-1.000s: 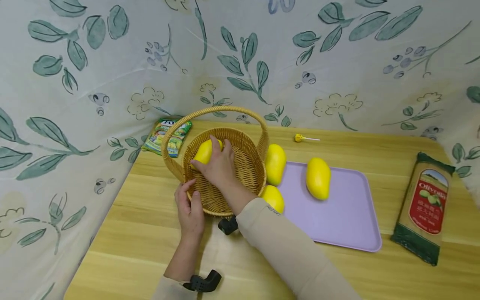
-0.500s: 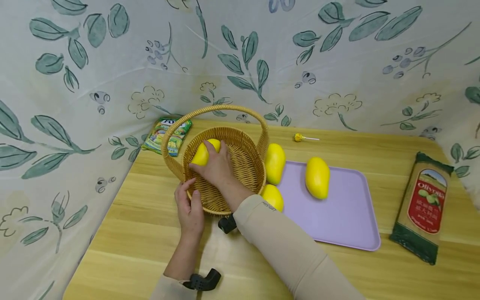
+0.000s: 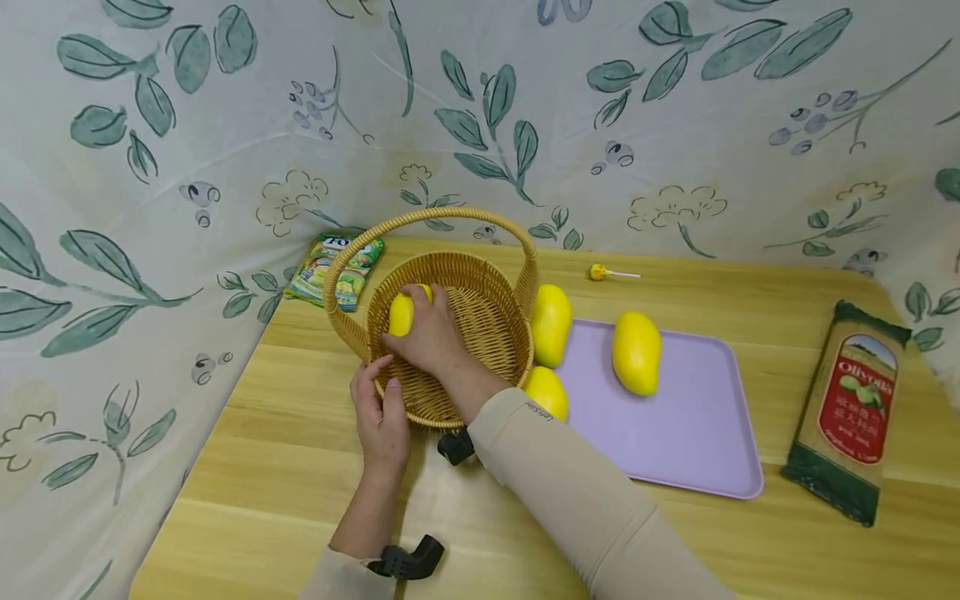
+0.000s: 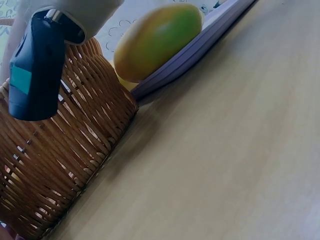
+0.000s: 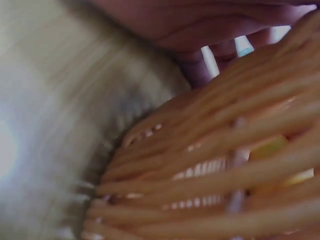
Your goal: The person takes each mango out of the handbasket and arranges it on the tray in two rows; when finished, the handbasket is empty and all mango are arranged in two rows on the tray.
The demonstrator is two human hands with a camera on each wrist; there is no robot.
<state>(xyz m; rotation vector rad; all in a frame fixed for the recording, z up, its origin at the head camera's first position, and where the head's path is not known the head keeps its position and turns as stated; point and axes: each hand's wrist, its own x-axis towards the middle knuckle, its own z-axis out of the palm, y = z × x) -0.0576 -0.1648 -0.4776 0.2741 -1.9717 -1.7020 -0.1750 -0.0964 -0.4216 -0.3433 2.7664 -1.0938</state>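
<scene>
A yellow mango (image 3: 401, 317) lies in the left part of the round wicker basket (image 3: 491, 337), and my right hand (image 3: 431, 333) grips it from above. The palm and fingers cover much of this fruit. At the basket's front left side, my left hand (image 3: 380, 421) holds the wall, its thumb and forefinger coming over the rim. In the right wrist view the left hand's fingers (image 5: 197, 70) lie along the woven wall. Right of the basket are two more mangoes, one farther back (image 3: 551, 325) and one nearer (image 3: 546, 393). Another mango (image 3: 637, 354) rests on the lilac tray (image 3: 675, 442).
The basket's tall arched handle (image 3: 442, 215) rises over the right hand. A green snack bag (image 3: 322, 271) lies behind left, a lollipop (image 3: 598, 272) at the back. Far right lies an Olivoilà packet (image 3: 851, 408). Floral cloth (image 3: 525, 200) hangs behind the table (image 3: 262, 467).
The right hand has turned the mango more upright and drawn it slightly toward the basket's front. The left hand stays at the rim, and the other mangoes have not moved.
</scene>
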